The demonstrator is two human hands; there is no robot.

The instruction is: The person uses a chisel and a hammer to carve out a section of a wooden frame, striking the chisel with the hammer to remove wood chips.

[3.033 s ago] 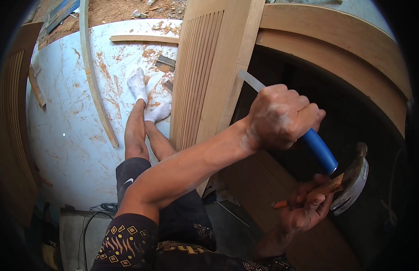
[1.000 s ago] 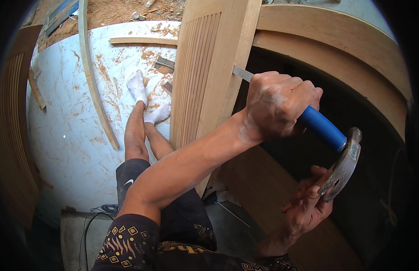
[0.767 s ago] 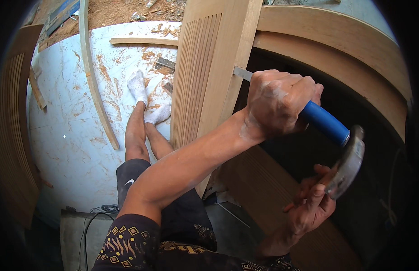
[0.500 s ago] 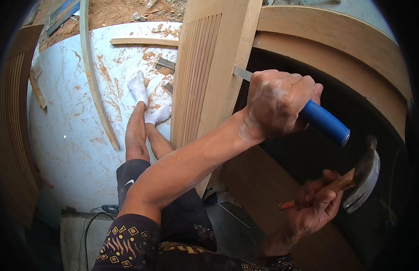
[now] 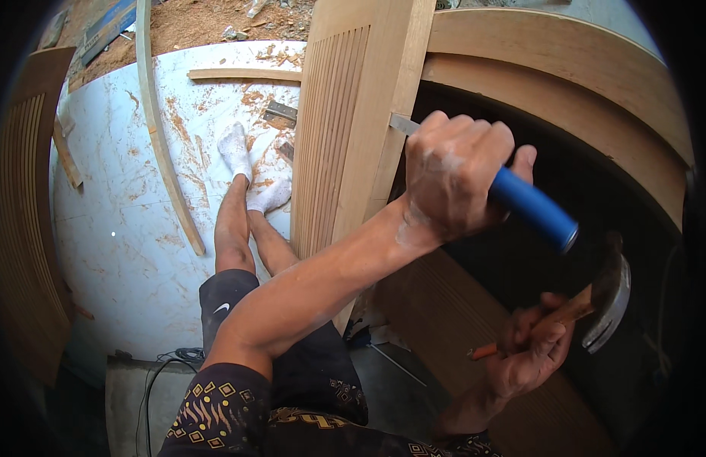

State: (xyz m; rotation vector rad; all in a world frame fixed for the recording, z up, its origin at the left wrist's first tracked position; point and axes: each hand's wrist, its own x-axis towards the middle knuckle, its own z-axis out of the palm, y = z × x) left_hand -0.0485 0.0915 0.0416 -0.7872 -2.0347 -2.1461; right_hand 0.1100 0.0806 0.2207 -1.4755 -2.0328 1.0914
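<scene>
My left hand [image 5: 455, 167] grips a chisel with a blue handle [image 5: 534, 207], its steel blade [image 5: 403, 124] meeting the edge of an upright wooden door panel [image 5: 331, 137] with long narrow grooves. Below and to the right, my right hand [image 5: 535, 350] is closed round the wooden handle of a claw hammer [image 5: 611, 305], whose head is just below the chisel's butt, apart from it. A small orange piece [image 5: 484, 351] sticks out beside the right hand's fingers.
Curved wooden boards [image 5: 543, 46] span the upper right. A long batten [image 5: 161, 145], short strip [image 5: 242, 74] and metal hinges [image 5: 280, 114] lie on the shaving-strewn white floor [image 5: 101, 190]. Another panel [image 5: 29, 213] stands at left. My legs and black cables [image 5: 162, 365] are below.
The hammer has come away from the chisel's butt, down and to the right, since one second ago. My left hand and chisel handle have shifted slightly left and upward since half a second ago.
</scene>
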